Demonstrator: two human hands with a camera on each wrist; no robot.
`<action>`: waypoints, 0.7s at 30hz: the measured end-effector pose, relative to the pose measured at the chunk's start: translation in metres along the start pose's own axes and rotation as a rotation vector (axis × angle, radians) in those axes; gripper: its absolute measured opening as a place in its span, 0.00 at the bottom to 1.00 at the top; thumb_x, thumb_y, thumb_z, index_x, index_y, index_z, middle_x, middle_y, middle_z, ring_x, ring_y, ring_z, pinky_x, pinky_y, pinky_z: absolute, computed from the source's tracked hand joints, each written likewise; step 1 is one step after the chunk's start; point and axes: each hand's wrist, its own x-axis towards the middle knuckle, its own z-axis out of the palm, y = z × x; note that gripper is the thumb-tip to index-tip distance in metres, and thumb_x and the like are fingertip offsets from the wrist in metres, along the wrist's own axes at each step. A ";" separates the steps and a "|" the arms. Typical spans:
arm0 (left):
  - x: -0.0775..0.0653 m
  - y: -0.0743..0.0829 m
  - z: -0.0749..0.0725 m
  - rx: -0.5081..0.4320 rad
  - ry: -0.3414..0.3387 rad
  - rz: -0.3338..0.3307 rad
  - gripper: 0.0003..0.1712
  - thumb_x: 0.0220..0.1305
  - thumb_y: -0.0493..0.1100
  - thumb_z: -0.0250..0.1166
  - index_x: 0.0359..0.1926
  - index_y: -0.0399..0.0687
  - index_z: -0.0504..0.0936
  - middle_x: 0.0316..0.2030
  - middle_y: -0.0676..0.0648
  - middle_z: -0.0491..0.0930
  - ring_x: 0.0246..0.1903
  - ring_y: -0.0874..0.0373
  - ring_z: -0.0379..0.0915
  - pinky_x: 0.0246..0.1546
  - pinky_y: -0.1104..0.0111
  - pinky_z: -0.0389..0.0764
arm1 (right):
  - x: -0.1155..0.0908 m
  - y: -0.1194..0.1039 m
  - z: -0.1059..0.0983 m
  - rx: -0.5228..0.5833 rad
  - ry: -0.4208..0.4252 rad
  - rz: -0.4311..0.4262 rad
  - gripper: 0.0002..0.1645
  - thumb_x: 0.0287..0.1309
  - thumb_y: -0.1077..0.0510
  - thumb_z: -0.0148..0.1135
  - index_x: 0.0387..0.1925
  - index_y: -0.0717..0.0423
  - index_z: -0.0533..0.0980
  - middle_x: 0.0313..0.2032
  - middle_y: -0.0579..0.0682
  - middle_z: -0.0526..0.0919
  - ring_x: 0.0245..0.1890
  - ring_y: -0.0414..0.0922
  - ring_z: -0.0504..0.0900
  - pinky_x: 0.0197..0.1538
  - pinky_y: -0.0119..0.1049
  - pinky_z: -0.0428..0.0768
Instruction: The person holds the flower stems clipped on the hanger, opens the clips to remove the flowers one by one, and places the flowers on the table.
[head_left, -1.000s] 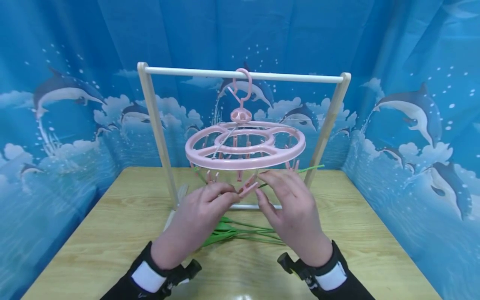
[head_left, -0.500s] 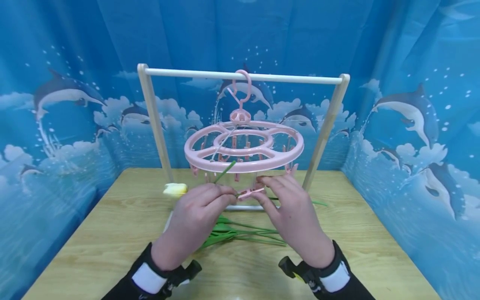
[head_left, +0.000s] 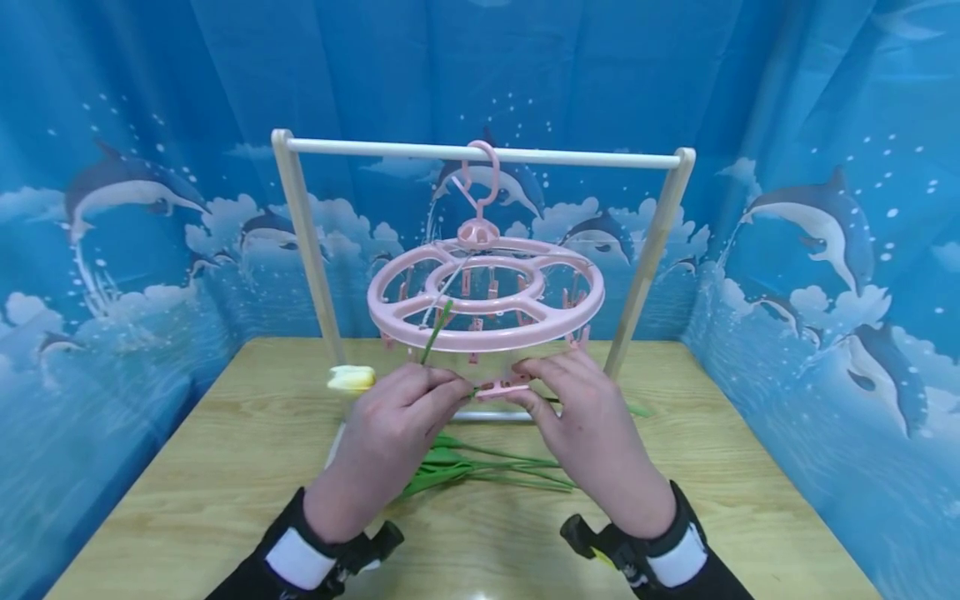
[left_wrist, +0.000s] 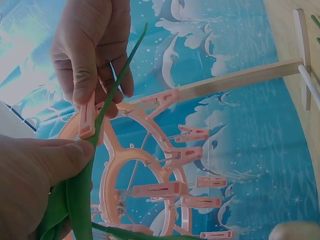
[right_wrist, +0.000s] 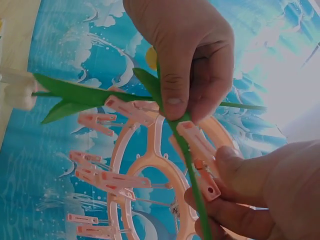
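My left hand [head_left: 397,417] pinches a yellow tulip [head_left: 351,377] by its leafy stem, the bloom sticking out to the left behind the hand. Facing it, my right hand [head_left: 581,408] squeezes the tails of a pink clothespin [right_wrist: 197,142] between thumb and fingers. In the right wrist view the held tulip's stem [right_wrist: 192,167] runs between the clothespin's parted jaws, close by the left thumb. A second, paler tulip [right_wrist: 20,95] hangs bloom down from another clothespin [right_wrist: 130,110]; its stem end [head_left: 435,333] rises in front of the pink ring.
The round pink clip hanger [head_left: 487,337], with several clothespins, hangs from the white bar [head_left: 585,156] of a wooden stand [head_left: 652,250]. Several green tulip stems [head_left: 517,467] lie on the table [head_left: 750,500] below my hands. Dolphin-print curtains [head_left: 150,250] surround the table.
The yellow bloom has come into view left of my left hand, and the held stem's right end has dropped. The clothespin has turned closer to level. The hanging tulip's stem end now points up.
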 end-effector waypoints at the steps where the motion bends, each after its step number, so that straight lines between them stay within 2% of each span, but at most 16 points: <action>1: 0.000 0.000 0.000 -0.004 0.002 0.001 0.11 0.58 0.37 0.73 0.44 0.49 0.88 0.40 0.52 0.85 0.38 0.61 0.79 0.41 0.71 0.84 | 0.000 0.000 0.000 0.000 -0.007 0.005 0.16 0.54 0.51 0.72 0.43 0.52 0.84 0.41 0.45 0.88 0.49 0.45 0.83 0.75 0.52 0.58; 6: -0.001 0.001 0.001 -0.014 0.017 0.006 0.10 0.58 0.36 0.72 0.42 0.49 0.88 0.39 0.52 0.84 0.38 0.61 0.78 0.39 0.72 0.84 | 0.000 -0.001 0.000 0.011 -0.013 0.024 0.14 0.51 0.53 0.75 0.39 0.52 0.83 0.38 0.43 0.87 0.46 0.44 0.81 0.74 0.50 0.63; 16: -0.001 0.003 -0.002 -0.026 0.000 -0.020 0.09 0.57 0.34 0.72 0.39 0.49 0.89 0.39 0.52 0.84 0.38 0.62 0.77 0.40 0.73 0.84 | -0.002 -0.003 0.000 0.026 0.062 0.007 0.12 0.49 0.54 0.75 0.34 0.54 0.82 0.31 0.44 0.86 0.38 0.43 0.80 0.72 0.49 0.66; 21: -0.001 0.003 -0.003 -0.021 -0.012 -0.019 0.09 0.57 0.34 0.73 0.39 0.50 0.88 0.39 0.52 0.84 0.38 0.62 0.78 0.41 0.73 0.84 | -0.002 -0.004 0.000 0.025 0.080 0.010 0.12 0.49 0.54 0.74 0.34 0.55 0.82 0.31 0.45 0.84 0.39 0.44 0.81 0.72 0.55 0.62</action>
